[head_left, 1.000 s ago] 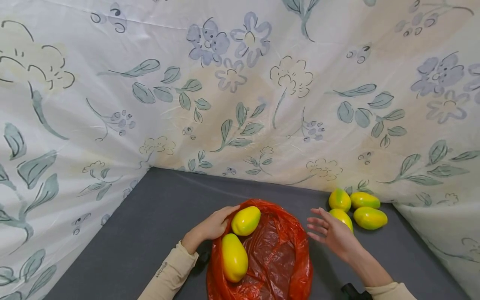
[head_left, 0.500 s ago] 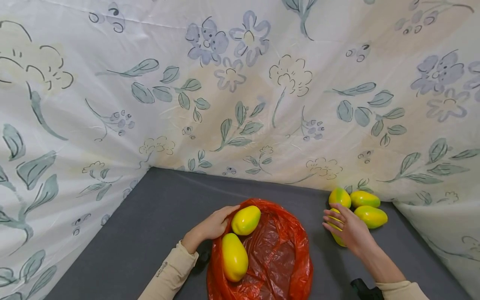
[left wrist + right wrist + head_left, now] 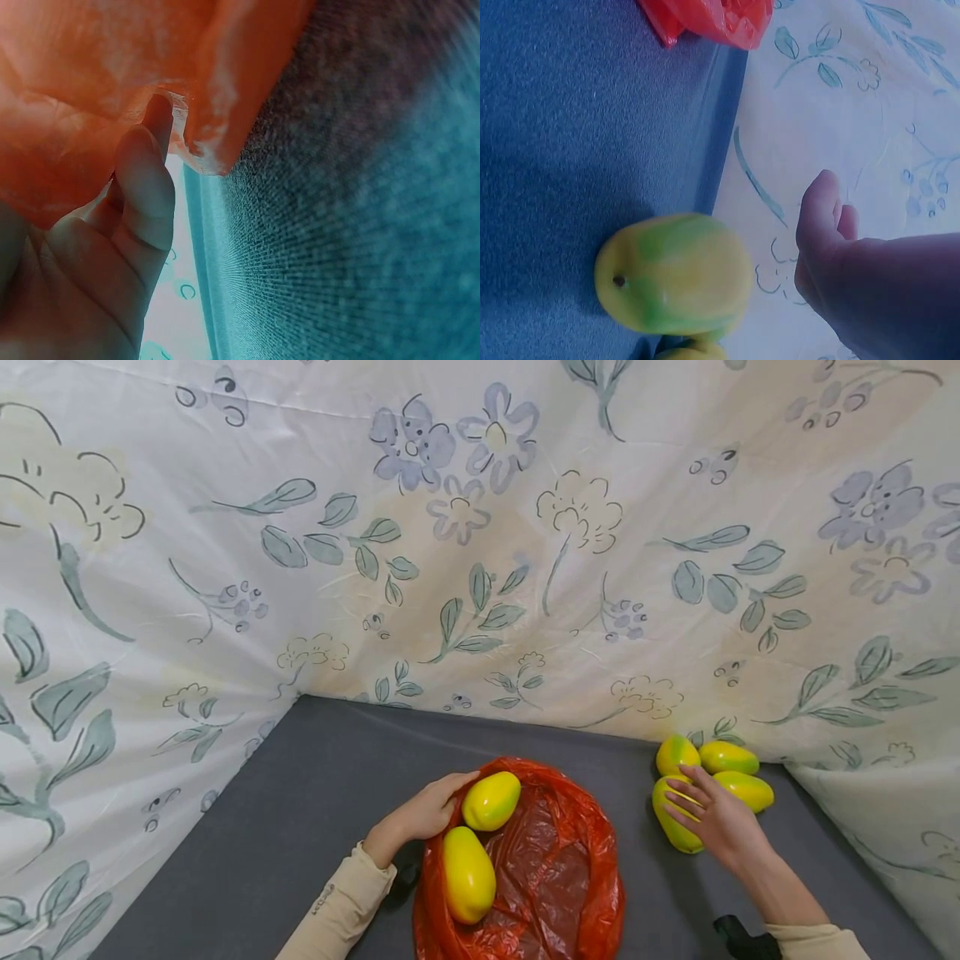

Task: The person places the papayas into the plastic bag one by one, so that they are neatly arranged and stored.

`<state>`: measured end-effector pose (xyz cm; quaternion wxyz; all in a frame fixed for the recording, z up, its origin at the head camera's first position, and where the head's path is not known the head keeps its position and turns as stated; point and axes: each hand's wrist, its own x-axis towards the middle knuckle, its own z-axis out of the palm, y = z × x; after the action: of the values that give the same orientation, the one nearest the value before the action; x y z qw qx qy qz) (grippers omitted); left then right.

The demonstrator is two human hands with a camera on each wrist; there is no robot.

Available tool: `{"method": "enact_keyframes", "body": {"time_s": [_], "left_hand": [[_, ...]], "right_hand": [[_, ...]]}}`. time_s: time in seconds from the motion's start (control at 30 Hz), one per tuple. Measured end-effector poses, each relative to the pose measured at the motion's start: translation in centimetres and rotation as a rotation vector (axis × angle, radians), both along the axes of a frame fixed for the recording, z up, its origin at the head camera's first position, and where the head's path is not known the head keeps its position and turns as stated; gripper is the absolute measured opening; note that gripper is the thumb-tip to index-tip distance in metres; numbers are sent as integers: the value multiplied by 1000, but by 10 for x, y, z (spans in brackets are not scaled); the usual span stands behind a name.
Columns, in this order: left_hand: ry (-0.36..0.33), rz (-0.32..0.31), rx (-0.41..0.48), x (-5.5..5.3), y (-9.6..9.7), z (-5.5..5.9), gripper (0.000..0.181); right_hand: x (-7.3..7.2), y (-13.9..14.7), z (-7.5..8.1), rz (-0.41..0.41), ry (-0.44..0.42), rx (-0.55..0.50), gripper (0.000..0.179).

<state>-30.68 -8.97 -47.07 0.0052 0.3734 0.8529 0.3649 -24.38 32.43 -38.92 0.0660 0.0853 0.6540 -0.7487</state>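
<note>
A red plastic bag (image 3: 551, 860) stands with its mouth spread wide in the head view. Two yellow mangoes (image 3: 470, 875) lie inside along its left side. My left hand (image 3: 420, 814) holds the bag's left rim; in the left wrist view its thumb and fingers (image 3: 144, 187) pinch the thin film. Over at the right, my right hand (image 3: 723, 822) hovers above the nearest mango (image 3: 670, 831) of a small group, partly covering it. Its fingers are spread and loosely bent, apart from the yellow-green mango (image 3: 679, 277) in the right wrist view.
Behind that nearest mango sit three more mangoes, one at the back left (image 3: 677, 752), one at the back right (image 3: 729, 757) and one at the right (image 3: 746, 791). Flowered cloth (image 3: 480, 568) walls in the dark grey table (image 3: 300, 793).
My right hand has moved right and slightly down from beside the bag to over the nearest mango, which has shifted slightly toward me. The left hand and bag have stayed put.
</note>
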Motion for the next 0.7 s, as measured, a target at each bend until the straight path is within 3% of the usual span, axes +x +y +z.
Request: {"method": "enact_keyframes", "body": {"time_s": [0.2,0.47,0.7], "left_hand": [[-5,3,0,-1,0,0,51],[-3,2,-4,0,0,0,50],[-13,1,-1,0,0,2,51]], "right_hand": [[0,11,0,-17,-23,-98,44],[-2,23,0,-43,-51,-111,82],[-5,35,-3,-73,-78,-86,82]]}}
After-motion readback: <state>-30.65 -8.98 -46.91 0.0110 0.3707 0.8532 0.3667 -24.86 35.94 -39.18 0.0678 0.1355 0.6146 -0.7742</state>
